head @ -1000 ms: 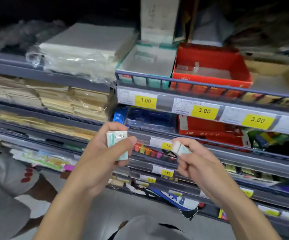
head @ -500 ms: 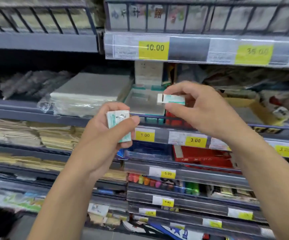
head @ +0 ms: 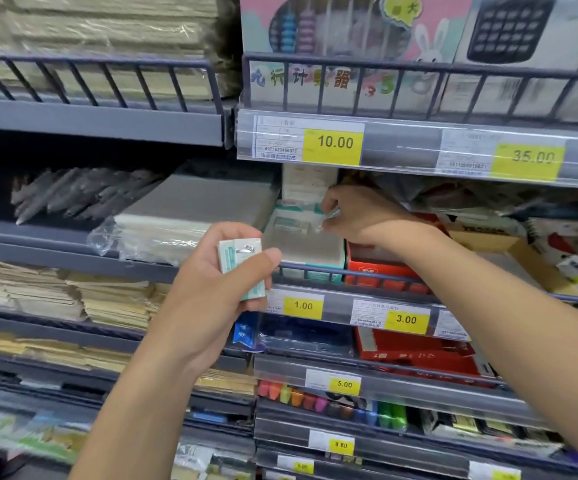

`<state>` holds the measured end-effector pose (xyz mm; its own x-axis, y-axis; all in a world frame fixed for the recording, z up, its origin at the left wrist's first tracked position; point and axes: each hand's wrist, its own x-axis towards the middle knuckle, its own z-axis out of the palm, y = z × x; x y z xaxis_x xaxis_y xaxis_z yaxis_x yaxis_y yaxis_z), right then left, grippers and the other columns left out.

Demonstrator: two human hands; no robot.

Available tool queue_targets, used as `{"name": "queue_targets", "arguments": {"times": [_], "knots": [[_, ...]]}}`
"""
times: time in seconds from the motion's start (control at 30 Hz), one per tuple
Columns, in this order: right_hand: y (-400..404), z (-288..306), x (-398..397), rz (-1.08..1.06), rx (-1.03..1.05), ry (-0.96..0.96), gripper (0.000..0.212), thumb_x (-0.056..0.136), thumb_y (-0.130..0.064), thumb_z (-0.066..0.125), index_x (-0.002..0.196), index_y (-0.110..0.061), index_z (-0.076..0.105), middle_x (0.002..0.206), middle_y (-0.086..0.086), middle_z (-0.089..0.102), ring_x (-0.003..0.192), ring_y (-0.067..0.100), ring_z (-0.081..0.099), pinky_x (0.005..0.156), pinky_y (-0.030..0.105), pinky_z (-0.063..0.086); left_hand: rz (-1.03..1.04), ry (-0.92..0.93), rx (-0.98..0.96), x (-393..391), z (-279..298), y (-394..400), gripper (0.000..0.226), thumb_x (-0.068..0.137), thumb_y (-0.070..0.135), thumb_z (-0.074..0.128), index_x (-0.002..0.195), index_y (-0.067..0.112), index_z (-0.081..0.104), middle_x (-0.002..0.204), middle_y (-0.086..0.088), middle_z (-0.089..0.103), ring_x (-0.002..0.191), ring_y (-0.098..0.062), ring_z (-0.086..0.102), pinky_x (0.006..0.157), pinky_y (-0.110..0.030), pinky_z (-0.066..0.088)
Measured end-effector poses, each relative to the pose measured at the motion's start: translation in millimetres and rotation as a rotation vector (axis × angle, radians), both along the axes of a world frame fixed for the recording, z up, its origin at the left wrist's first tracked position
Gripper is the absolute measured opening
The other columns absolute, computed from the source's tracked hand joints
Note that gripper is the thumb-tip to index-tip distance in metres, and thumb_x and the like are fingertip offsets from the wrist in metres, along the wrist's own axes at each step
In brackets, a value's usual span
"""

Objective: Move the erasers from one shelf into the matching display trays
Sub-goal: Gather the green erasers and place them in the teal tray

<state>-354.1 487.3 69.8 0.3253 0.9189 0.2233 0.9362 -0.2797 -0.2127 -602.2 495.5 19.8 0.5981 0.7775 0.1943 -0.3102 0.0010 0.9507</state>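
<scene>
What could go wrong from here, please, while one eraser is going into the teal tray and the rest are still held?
1. The left hand grips a small stack of erasers with thumb and fingers only; one might slip and fall to the lower shelves.
2. The right hand is deep over the teal tray, right beside the red tray; the eraser could be dropped into the wrong one.

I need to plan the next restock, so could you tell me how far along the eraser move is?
Done: a few erasers already lie in the teal tray. In hand: the right hand reaches over that tray, pinching something small and blurred. Left: the left hand holds a stack of erasers yet to place.
</scene>
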Motion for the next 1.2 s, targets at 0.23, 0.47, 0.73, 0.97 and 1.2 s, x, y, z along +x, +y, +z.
{"name": "queue_targets", "arguments": {"times": [0.23, 0.47, 0.73, 0.97, 1.2], "knots": [[5, 0, -6, 0.003, -0.052, -0.031, 0.017, 0.082, -0.026, 0.074, 0.098, -0.024, 0.068, 0.115, 0.0, 0.064, 0.103, 0.021, 0.06, 0.077, 0.023, 0.038, -0.021, 0.003, -0.01, -1, -2, 10, 0.031, 0.07, 0.035, 0.089, 0.093, 0.033, 0.068, 0.084, 0.001, 0.061, 0.07, -0.012, 0.058, 0.053, -0.022, 0.047], [7, 3, -15, -0.015, -0.189, -0.1, 0.024, 0.083, -0.007, 0.063, 0.105, -0.004, 0.071, 0.111, 0.02, 0.069, 0.101, 0.036, 0.067, 0.086, 0.044, 0.058, -0.041, 0.013, -0.011, 0, -3, 14, 0.03, 0.07, 0.035, 0.088, 0.093, 0.032, 0.069, 0.084, -0.001, 0.061, 0.07, -0.013, 0.058, 0.054, -0.022, 0.048], [15, 3, -14, 0.001, -0.182, -0.145, 0.019, 0.082, -0.002, 0.063, 0.099, -0.006, 0.072, 0.105, 0.014, 0.07, 0.093, 0.033, 0.067, 0.084, 0.041, 0.058, -0.049, 0.018, 0.004, -1, -2, 17, 0.03, 0.071, 0.036, 0.087, 0.094, 0.033, 0.069, 0.082, 0.0, 0.061, 0.07, -0.013, 0.058, 0.055, -0.023, 0.048], [18, -1, -5, 0.034, -0.156, -0.154, 0.015, 0.079, -0.009, 0.069, 0.083, -0.022, 0.073, 0.099, 0.001, 0.07, 0.088, 0.025, 0.066, 0.076, 0.028, 0.053, -0.057, 0.022, 0.006, 0, -2, 17, 0.03, 0.07, 0.037, 0.087, 0.093, 0.034, 0.068, 0.081, 0.002, 0.06, 0.071, -0.012, 0.058, 0.055, -0.022, 0.048], [20, 3, -2, 0.062, -0.188, -0.115, 0.003, 0.083, -0.028, 0.072, 0.081, -0.028, 0.069, 0.099, -0.006, 0.072, 0.089, 0.019, 0.065, 0.076, 0.026, 0.049, -0.055, 0.034, -0.008, 2, -1, 13, 0.031, 0.068, 0.037, 0.087, 0.093, 0.032, 0.069, 0.082, -0.002, 0.059, 0.07, -0.013, 0.056, 0.054, -0.022, 0.047]]}}
